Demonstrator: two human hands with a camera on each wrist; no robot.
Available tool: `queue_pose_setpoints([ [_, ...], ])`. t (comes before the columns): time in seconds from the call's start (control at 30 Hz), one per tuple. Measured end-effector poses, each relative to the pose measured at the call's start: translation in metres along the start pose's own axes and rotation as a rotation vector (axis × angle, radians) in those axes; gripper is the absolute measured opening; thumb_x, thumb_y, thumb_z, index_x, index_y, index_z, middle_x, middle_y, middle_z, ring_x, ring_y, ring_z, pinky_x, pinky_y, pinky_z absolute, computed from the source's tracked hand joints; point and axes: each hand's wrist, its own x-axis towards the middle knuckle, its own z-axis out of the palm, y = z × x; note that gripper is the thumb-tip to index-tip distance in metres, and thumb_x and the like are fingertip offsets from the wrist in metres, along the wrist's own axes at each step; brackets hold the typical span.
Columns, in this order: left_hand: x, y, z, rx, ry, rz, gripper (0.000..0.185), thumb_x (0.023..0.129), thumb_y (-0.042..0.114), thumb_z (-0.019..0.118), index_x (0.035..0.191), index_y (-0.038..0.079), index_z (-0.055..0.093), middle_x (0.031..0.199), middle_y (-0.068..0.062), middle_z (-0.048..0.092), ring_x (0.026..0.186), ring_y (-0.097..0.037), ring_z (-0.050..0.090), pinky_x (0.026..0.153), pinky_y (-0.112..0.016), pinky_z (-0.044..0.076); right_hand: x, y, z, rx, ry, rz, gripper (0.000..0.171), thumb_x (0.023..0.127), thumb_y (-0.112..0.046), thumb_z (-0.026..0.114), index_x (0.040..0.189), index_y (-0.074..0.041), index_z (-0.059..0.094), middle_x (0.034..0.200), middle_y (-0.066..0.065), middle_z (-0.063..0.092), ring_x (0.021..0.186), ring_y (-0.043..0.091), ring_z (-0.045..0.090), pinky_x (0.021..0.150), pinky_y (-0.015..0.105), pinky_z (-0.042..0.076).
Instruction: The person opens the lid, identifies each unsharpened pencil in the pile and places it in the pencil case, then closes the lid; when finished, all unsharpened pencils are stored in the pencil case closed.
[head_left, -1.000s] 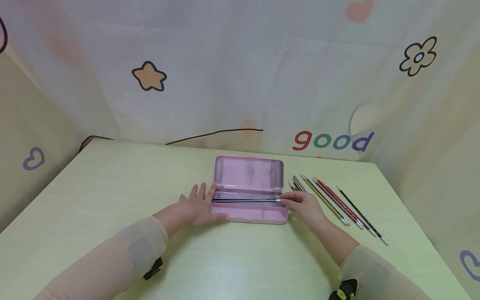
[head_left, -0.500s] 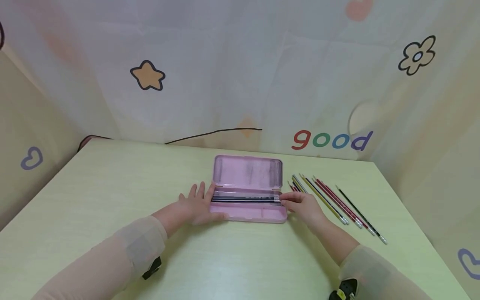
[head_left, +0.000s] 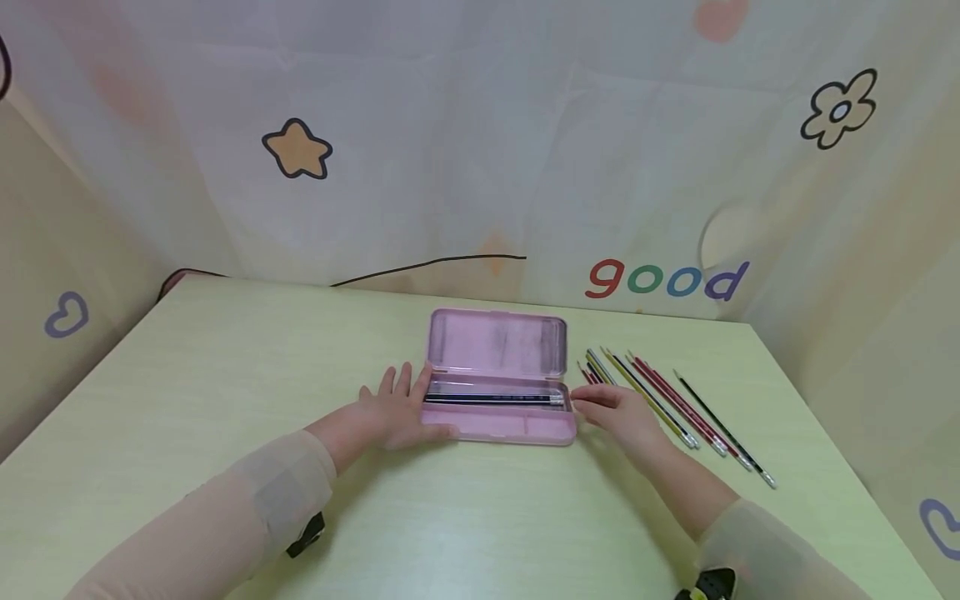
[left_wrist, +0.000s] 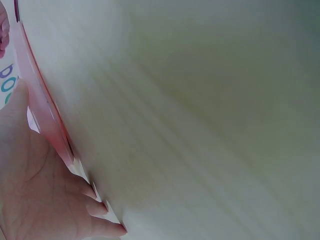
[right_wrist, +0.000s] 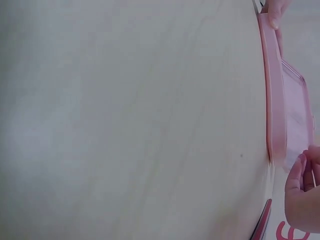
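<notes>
The left hand (head_left: 397,414) lay flat with fingers spread against the left end of the open pink pencil case (head_left: 497,412), while the right hand (head_left: 615,410) rested loose and empty just off its right end. A dark pencil (head_left: 491,399) lay inside the case in the middle of the table (head_left: 225,375), with more pencils (head_left: 667,400) lined up to the right.

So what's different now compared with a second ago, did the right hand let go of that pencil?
Yes. The right hand has let go of the dark pencil, which now lies in the pink pencil case, and has drawn back slightly to the right, fingers relaxed beside the case's end. The left hand stays resting against the case's left end, the lid stays open, and the loose pencils on the table are unmoved.
</notes>
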Motion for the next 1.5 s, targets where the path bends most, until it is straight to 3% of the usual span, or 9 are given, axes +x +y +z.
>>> queue_pose_setpoints([
  [0.17, 0.0, 0.0, 0.001, 0.004, -0.008, -0.003, 0.108, 0.078, 0.078, 0.039, 0.15, 0.011, -0.007, 0.154, -0.02, -0.003, 0.139, -0.04, -0.003, 0.103, -0.065, 0.008, -0.008, 0.005, -0.009, 0.066, 0.003, -0.014, 0.034, 0.09, -0.015, 0.062, 0.119, 0.004, 0.06, 0.117, 0.016, 0.062, 0.098, 0.015, 0.059, 0.082, 0.027, 0.05],
  [0.3, -0.002, 0.0, 0.001, -0.003, -0.011, 0.0, 0.108, 0.079, 0.077, 0.04, 0.15, 0.011, -0.006, 0.154, -0.02, -0.002, 0.139, -0.04, -0.003, 0.103, -0.065, 0.008, -0.017, 0.009, -0.019, 0.058, 0.029, 0.006, 0.037, 0.09, -0.02, 0.063, 0.121, 0.001, 0.059, 0.119, 0.015, 0.061, 0.097, 0.015, 0.06, 0.079, 0.025, 0.049],
  [0.57, -0.002, 0.0, 0.001, 0.008, -0.009, -0.001, 0.108, 0.078, 0.079, 0.037, 0.15, 0.011, -0.006, 0.154, -0.02, -0.002, 0.139, -0.04, -0.003, 0.103, -0.065, 0.009, -0.036, 0.028, -0.049, 0.059, 0.032, 0.01, 0.051, 0.089, -0.032, 0.064, 0.126, 0.001, 0.055, 0.117, 0.007, 0.062, 0.095, 0.002, 0.059, 0.08, 0.018, 0.047],
  [0.83, 0.0, 0.002, 0.006, 0.002, 0.009, 0.018, 0.109, 0.077, 0.079, 0.039, 0.15, 0.011, -0.005, 0.154, -0.021, 0.0, 0.139, -0.042, -0.002, 0.102, -0.067, 0.01, -0.059, 0.046, -0.072, 0.13, 0.052, 0.046, 0.054, 0.089, -0.03, 0.065, 0.126, 0.007, 0.052, 0.109, -0.004, 0.063, 0.094, 0.0, 0.059, 0.081, 0.017, 0.047],
  [1.23, -0.004, 0.001, 0.002, 0.005, -0.003, -0.009, 0.107, 0.079, 0.077, 0.04, 0.15, 0.011, -0.006, 0.154, -0.02, -0.002, 0.139, -0.041, -0.003, 0.103, -0.065, 0.009, -0.065, 0.068, -0.077, 0.116, 0.067, 0.106, 0.047, 0.089, -0.021, 0.066, 0.123, 0.009, 0.053, 0.101, -0.008, 0.066, 0.086, -0.004, 0.059, 0.076, 0.017, 0.049],
  [1.5, -0.001, 0.001, 0.0, 0.01, 0.009, 0.006, 0.106, 0.08, 0.076, 0.039, 0.15, 0.01, -0.006, 0.153, -0.022, 0.0, 0.138, -0.042, -0.002, 0.102, -0.066, 0.01, -0.064, 0.07, -0.078, -0.009, 0.096, 0.078, 0.048, 0.089, -0.023, 0.065, 0.124, 0.008, 0.054, 0.107, 0.001, 0.066, 0.085, -0.009, 0.056, 0.076, 0.014, 0.047],
])
